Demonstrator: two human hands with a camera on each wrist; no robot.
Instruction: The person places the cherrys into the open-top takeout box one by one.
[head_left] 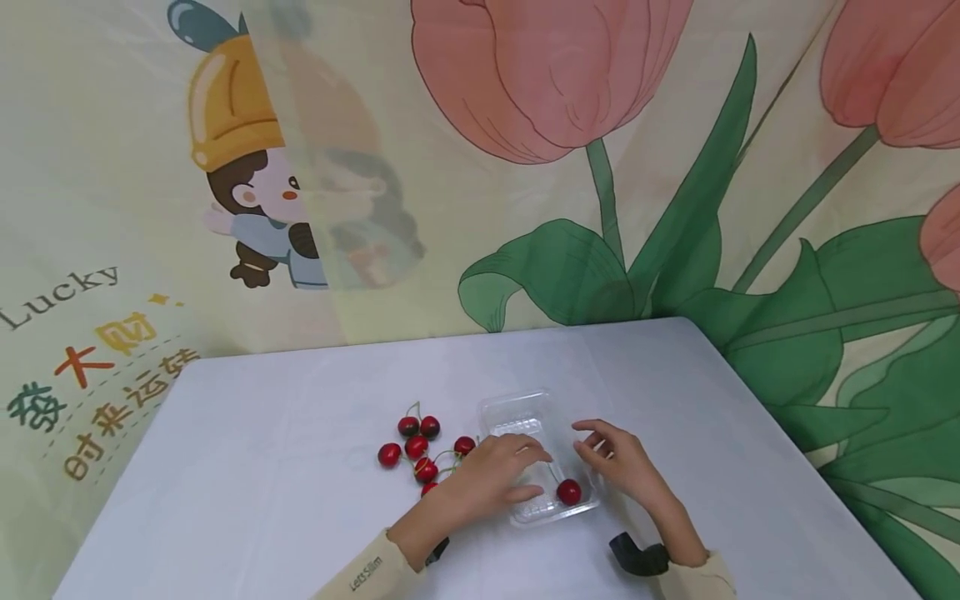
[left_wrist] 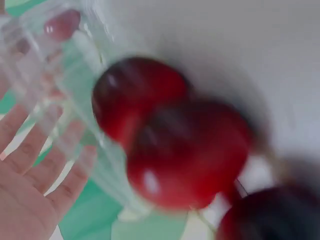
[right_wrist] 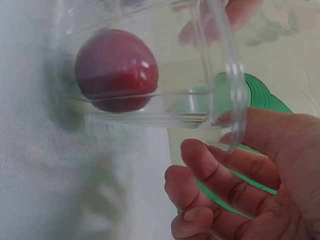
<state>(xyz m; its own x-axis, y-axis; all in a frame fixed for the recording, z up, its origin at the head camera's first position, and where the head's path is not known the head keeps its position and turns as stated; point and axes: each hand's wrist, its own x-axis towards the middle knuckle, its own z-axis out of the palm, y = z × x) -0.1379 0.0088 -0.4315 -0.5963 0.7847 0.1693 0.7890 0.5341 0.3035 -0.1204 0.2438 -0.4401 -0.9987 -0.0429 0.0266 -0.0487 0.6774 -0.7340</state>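
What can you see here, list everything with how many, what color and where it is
Cherries: at least seven, red, loose on the table left of the box
Boxed cherry: one, red, near end of the box
Box: one, clear, on the table
Table: one, white, below the backdrop
Backdrop: one, cream, behind the table
Tulips: three, pink, on the backdrop
Leaves: several, green, under the tulips
Cartoon: one, yellow hat, backdrop's left
Lettering: several lines, multicoloured, far left
Wristbands: two, black, one per wrist
Sleeves: two, cream, forearms
Left fingers: one set, bare, over the box's left side
Right fingers: one set, bare, by its right side
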